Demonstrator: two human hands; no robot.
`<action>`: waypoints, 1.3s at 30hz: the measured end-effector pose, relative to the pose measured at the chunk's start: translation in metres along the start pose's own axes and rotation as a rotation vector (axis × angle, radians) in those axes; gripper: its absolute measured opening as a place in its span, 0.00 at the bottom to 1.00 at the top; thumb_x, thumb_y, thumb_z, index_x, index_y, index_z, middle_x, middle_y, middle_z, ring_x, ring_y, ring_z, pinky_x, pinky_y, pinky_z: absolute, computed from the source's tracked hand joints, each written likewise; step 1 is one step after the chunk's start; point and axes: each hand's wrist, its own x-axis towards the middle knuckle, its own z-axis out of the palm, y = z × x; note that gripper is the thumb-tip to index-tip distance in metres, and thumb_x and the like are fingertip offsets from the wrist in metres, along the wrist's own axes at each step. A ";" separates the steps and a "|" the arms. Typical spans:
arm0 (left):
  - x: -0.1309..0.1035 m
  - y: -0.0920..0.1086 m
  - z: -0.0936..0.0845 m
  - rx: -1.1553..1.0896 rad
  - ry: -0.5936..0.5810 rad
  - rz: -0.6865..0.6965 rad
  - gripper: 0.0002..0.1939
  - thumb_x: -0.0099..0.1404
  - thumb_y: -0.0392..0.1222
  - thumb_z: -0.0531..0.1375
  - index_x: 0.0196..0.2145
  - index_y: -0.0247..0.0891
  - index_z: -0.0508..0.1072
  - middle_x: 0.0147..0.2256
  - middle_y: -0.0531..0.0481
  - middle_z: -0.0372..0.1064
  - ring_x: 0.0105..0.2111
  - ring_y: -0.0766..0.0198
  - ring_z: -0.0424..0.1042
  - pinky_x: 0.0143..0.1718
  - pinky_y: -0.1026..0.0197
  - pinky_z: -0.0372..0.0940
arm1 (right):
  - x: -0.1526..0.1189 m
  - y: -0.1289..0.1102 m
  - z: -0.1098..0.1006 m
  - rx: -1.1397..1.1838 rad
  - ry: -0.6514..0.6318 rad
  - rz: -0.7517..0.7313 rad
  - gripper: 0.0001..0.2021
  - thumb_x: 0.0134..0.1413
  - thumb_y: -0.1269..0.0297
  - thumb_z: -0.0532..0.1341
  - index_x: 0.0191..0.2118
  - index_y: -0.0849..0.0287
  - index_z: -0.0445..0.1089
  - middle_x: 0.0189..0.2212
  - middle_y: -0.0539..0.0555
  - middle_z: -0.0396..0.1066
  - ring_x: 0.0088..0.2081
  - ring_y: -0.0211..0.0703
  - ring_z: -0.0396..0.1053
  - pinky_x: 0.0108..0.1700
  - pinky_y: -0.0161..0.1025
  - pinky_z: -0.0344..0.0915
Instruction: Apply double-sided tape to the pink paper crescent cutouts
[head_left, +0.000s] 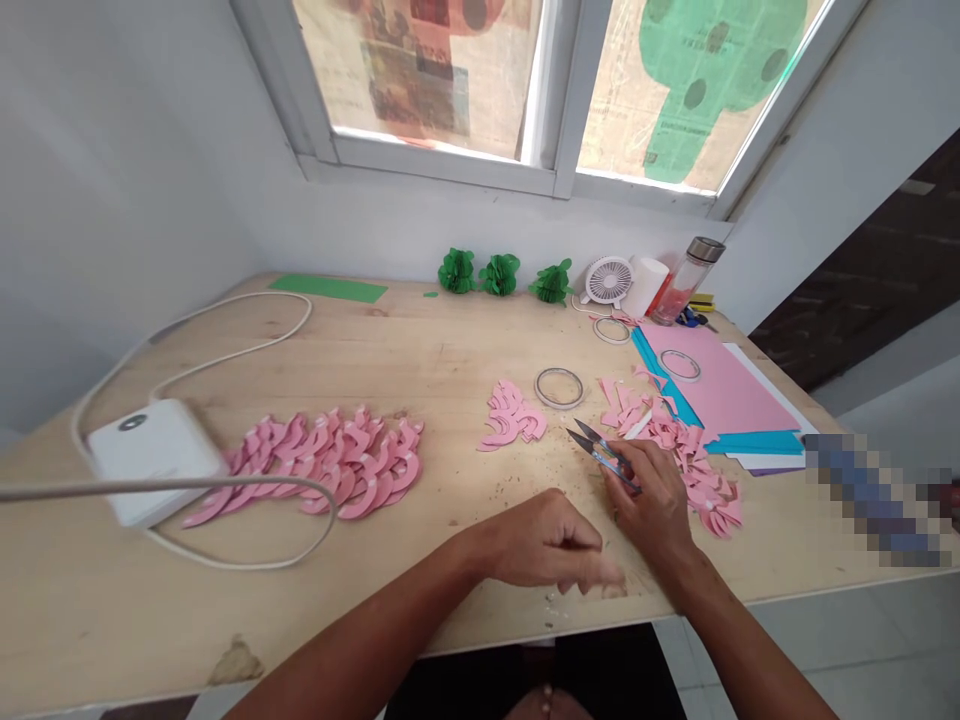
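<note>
Small blue-handled snips [611,462] are in my right hand [652,495], their two dark blades apart and pointing up and left. My left hand [559,545] is over the table near its front edge, left of my right hand, with fingers curled and fingertips blurred; what they hold, if anything, cannot be made out. Beyond the hands is a small group of curved pink paper pieces [511,412]. Pink paper scraps [694,450] are heaped beside and behind my right hand. A larger spread of curved pink pieces [330,460] covers the left part of the table.
A tape roll [559,388] rests behind the snips. Pink sheets [735,385] lie on blue ones at right. Green paper shapes [499,274], a small fan [608,281] and a bottle [686,280] line the wall. A white device [154,455] with a cable sits at left.
</note>
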 end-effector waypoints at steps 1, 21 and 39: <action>0.000 0.000 0.001 0.031 -0.020 0.019 0.18 0.57 0.48 0.58 0.16 0.34 0.63 0.15 0.57 0.56 0.16 0.74 0.54 0.17 0.69 0.48 | 0.000 0.000 0.000 -0.002 -0.003 0.004 0.11 0.53 0.67 0.56 0.43 0.59 0.66 0.35 0.56 0.68 0.35 0.44 0.64 0.37 0.42 0.60; 0.007 -0.022 -0.021 0.227 0.504 -0.132 0.10 0.58 0.40 0.54 0.23 0.34 0.70 0.17 0.54 0.62 0.18 0.70 0.59 0.20 0.68 0.53 | -0.005 0.049 -0.001 -0.354 0.206 0.218 0.09 0.49 0.61 0.59 0.37 0.59 0.67 0.30 0.56 0.69 0.34 0.50 0.63 0.34 0.42 0.52; 0.011 -0.029 -0.022 0.525 0.813 -0.103 0.07 0.57 0.38 0.52 0.24 0.37 0.67 0.18 0.57 0.58 0.19 0.70 0.57 0.22 0.68 0.53 | -0.006 0.057 0.001 -0.310 0.089 0.378 0.08 0.51 0.60 0.55 0.30 0.58 0.67 0.29 0.54 0.70 0.36 0.48 0.63 0.36 0.41 0.51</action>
